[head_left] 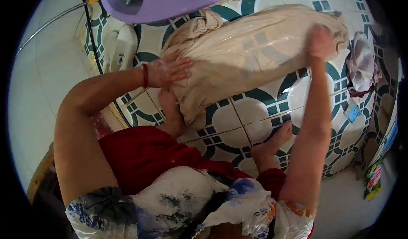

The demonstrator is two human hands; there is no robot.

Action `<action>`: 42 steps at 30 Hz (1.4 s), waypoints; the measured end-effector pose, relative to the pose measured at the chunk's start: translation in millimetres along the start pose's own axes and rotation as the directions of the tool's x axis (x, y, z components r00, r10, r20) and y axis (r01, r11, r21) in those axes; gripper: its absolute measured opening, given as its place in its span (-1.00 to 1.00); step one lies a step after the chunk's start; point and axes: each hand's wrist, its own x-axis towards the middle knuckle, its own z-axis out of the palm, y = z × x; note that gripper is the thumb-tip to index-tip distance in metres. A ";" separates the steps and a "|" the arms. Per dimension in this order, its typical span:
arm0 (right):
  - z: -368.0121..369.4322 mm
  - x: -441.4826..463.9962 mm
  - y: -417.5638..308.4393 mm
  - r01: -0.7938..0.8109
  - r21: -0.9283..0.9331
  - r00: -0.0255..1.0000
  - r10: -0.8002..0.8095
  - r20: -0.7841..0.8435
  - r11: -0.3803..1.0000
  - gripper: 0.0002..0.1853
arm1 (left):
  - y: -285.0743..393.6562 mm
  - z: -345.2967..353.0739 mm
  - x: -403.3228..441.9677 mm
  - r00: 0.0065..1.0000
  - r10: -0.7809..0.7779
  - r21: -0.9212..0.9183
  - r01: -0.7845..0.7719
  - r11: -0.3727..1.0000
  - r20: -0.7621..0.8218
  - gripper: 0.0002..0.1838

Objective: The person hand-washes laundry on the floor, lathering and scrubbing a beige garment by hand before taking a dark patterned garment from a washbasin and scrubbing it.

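A wet beige cloth (255, 48) lies spread over the patterned floor tiles, bunched at its left end. My left hand (170, 70), with a red band at the wrist, rests with fingers spread on the cloth's left part. Over the right end of the cloth is my right hand (321, 41), smeared by motion; its fingers cannot be made out. Both arms reach forward over my knees.
A purple basin (170, 5) stands at the top left, beside white bottles (125, 48). Crumpled laundry (362, 65) and a small blue packet (352, 112) lie at the right. A green packet (374, 180) is lower right. My bare feet (272, 147) are on the tiles.
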 end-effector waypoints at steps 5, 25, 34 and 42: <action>-19.9 8.3 37.2 -0.033 -0.396 0.998 0.050 0.031 0.918 -0.73 | -17.5 -0.2 -9.1 0.996 -0.015 0.083 0.022 0.996 -0.085 -0.17; -50.4 34.3 -73.2 -0.375 -0.321 0.865 0.453 0.215 0.870 -0.57 | -34.2 -5.6 -2.2 0.996 0.082 0.023 -0.081 0.996 -0.044 -0.35; -56.2 3.6 -13.1 -0.347 -0.078 0.877 0.353 0.327 0.935 -0.68 | -5.5 -12.2 20.7 0.991 -0.103 0.078 0.096 0.992 0.086 -0.57; -157.6 -65.6 4.5 -0.368 -0.073 0.930 0.365 -0.054 0.927 -0.73 | 72.5 5.8 91.9 0.936 -0.225 -0.207 0.284 0.936 0.269 -0.59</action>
